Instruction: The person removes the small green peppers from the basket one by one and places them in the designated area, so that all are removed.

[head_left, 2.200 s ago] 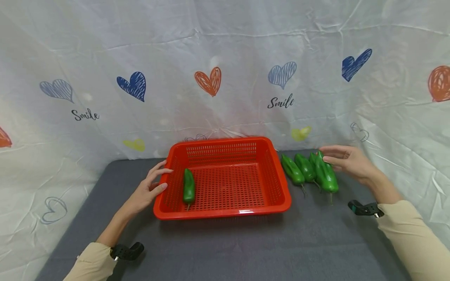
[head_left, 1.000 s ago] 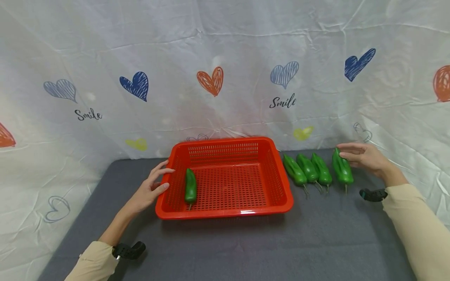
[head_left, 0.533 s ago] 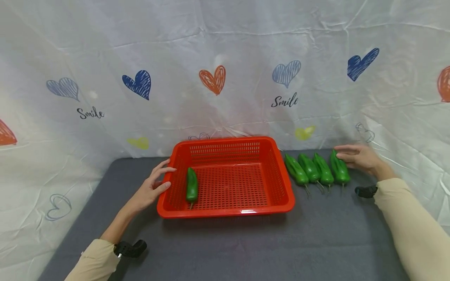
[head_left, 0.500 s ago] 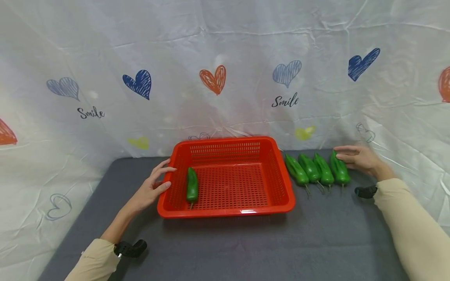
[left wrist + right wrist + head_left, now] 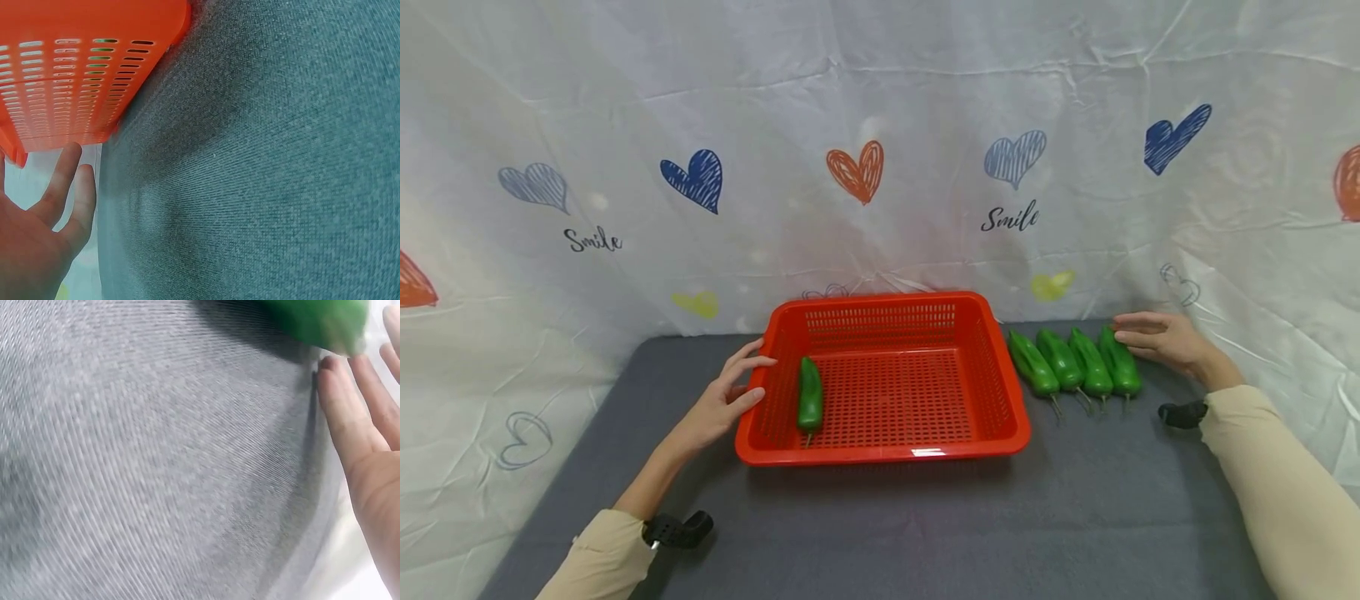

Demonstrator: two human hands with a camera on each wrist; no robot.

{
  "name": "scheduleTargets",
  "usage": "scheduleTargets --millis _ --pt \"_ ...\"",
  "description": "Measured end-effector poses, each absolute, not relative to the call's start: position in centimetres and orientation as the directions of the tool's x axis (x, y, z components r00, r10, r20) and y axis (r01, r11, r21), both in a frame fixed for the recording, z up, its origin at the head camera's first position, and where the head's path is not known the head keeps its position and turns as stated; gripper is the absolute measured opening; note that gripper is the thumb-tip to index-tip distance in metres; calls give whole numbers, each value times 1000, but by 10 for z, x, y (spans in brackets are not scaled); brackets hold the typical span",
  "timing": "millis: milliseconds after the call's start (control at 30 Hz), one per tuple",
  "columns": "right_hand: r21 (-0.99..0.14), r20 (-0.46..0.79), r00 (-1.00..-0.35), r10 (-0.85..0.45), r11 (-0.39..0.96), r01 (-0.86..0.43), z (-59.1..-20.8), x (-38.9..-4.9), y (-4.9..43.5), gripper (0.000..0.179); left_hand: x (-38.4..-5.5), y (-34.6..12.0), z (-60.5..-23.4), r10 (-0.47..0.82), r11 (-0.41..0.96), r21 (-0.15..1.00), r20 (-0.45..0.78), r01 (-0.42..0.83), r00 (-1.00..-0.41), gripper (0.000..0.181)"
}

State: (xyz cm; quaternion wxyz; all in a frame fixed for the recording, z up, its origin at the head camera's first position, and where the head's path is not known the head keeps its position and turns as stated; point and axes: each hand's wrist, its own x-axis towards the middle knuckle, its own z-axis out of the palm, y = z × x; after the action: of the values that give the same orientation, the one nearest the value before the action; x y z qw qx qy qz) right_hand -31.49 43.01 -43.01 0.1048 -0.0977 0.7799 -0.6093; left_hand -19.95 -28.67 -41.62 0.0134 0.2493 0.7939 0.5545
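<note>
A red perforated plastic basket (image 5: pixel 889 458) stands in the middle of the table, with one green pepper (image 5: pixel 809 396) lying in its left part. My left hand (image 5: pixel 718 408) rests on the basket's left rim, thumb and a finger touching it; in the left wrist view two of its fingers extend straight beside the basket wall. Right of the basket several green peppers (image 5: pixel 1060 361) lie side by side, stems toward me. My right hand (image 5: pixel 1172 343) has its fingertips at the tip of the rightmost green pepper (image 5: pixel 1120 368). Its fingers look straight in the right wrist view.
A dark grey cloth (image 5: pixel 880 533) covers the table. Close behind the basket and peppers hangs a white sheet (image 5: pixel 925 100) printed with hearts and "Smile". Black straps (image 5: pixel 679 531) are on both wrists.
My right hand drew the held green pepper right, off the others, then brought it back left beside them; that pepper now lies in the row. The left hand stays on the basket.
</note>
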Motion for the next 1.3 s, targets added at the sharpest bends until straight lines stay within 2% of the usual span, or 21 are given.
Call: scheduleTargets --millis 200,333,633,1000,1300 --pt "-951 -28 -966 -256 304 -53 -420 -310 429 49 -197 -288 -417 403 272 883 255 381 -879 40" --pt "-934 -8 -982 -190 351 -60 -413 -306 425 47 -196 -287 -416 402 258 888 258 380 -878 40" --pt "-942 61 -992 -108 322 -93 -396 -295 407 49 -197 -288 -416 410 254 881 276 400 -869 39" --pt "-975 102 -975 -196 177 -138 -376 -301 369 42 -198 -289 -418 408 253 881 278 400 -870 39" --pt "-973 108 -963 -247 171 -153 -358 -306 323 40 -201 -287 -419 409 259 880 274 399 -870 39"
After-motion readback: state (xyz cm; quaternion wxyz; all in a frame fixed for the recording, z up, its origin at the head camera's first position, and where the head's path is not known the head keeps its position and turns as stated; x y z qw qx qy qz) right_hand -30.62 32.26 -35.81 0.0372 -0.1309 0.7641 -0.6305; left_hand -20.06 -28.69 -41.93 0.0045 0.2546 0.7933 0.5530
